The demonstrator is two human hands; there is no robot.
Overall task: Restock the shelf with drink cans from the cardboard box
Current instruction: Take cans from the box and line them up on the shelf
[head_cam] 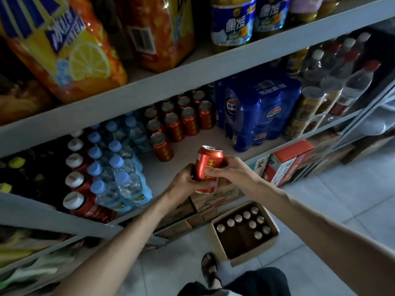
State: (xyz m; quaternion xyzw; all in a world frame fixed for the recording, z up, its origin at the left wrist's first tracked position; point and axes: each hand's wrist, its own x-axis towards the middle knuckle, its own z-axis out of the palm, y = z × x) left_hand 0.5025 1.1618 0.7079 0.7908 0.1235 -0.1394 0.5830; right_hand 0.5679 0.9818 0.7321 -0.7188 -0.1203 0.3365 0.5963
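Head view: both hands on one red can (207,165). The left hand (186,182) wraps its lower half from the left, fingers curled round it. The right hand (230,169) grips the right side, thumb across the label. The can is roughly upright, top tilted slightly toward the shelf (220,137), held in the air just in front of the middle board's front edge (not touching the board).

On that board, rows of matching red cans (177,124) stand toward the back. Blue-capped water bottles (119,167) are to their left, a blue shrink-wrapped pack (256,107) to their right.

The cardboard box (274,240) sits open on the tiled floor below the hands. The cans in it (245,218) stand along its far and right sides. A sandalled foot (210,268) is just beside its near corner.
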